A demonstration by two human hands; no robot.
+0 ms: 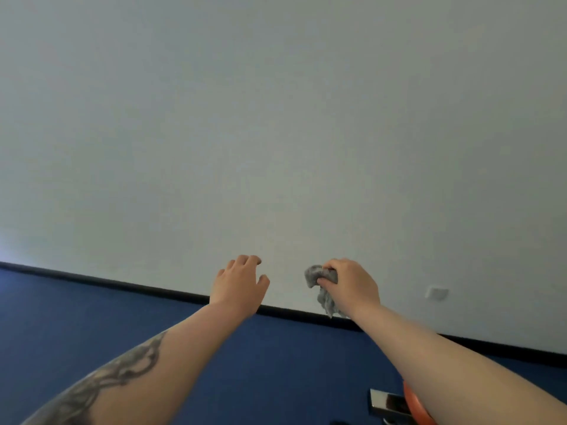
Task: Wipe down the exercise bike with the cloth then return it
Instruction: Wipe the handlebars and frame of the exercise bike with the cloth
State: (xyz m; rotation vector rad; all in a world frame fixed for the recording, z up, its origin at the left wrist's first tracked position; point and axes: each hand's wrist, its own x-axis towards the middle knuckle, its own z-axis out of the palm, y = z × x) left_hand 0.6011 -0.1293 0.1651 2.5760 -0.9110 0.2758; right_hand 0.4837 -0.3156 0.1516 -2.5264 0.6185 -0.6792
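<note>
My right hand [352,283] is raised in front of the white wall and is closed around a crumpled grey cloth [322,286], part of which hangs below my fist. My left hand [239,283] is stretched out beside it, fingers apart and holding nothing. Only a small piece of the exercise bike shows at the bottom right: an orange rounded part [414,406] under my right forearm and a shiny metal piece [386,401] beside it. The remainder of the bike lies outside the frame.
A plain white wall [276,118] fills most of the view. A black skirting board [122,283] runs along its base above blue carpet [92,317]. A white wall socket [437,292] sits low on the wall at the right.
</note>
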